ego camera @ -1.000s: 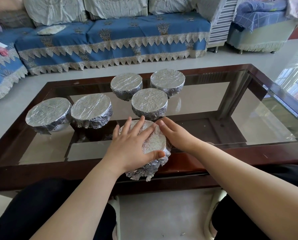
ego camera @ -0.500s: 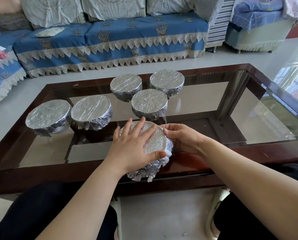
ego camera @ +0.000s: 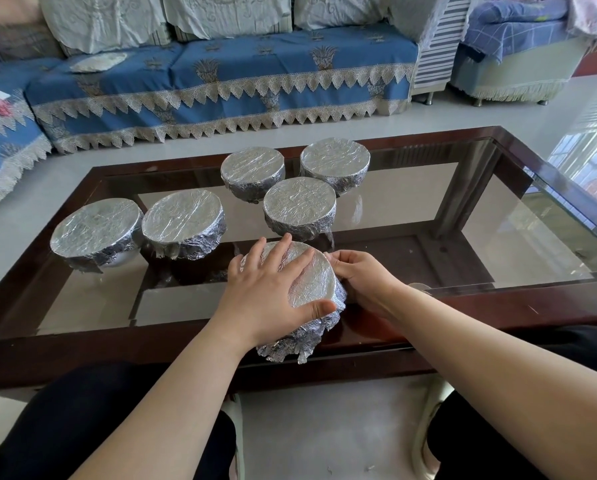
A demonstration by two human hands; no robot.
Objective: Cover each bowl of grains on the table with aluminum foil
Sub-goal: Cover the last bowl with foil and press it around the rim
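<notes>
Several bowls stand on the glass table, each wrapped over the top in crinkled aluminum foil. The nearest foil-covered bowl (ego camera: 312, 282) sits at the front edge, its foil hanging in a ragged skirt below. My left hand (ego camera: 265, 292) lies flat on its top, fingers spread, thumb at the front rim. My right hand (ego camera: 359, 277) curls round the bowl's right rim and squeezes the foil against its side. Covered bowls stand at the left (ego camera: 96, 233), beside it (ego camera: 182, 220), in the middle (ego camera: 298, 206), and two at the back (ego camera: 252, 168) (ego camera: 335, 161).
The table has a dark wooden frame (ego camera: 463, 323) around glass panes, with bare glass to the right. A blue sofa (ego camera: 220, 74) with lace trim runs behind, an armchair (ego camera: 515, 46) at the back right. My knees are under the front edge.
My right hand has slid from the top edge of the nearest bowl down onto its right side and curled round the rim. My left hand stays flat on top.
</notes>
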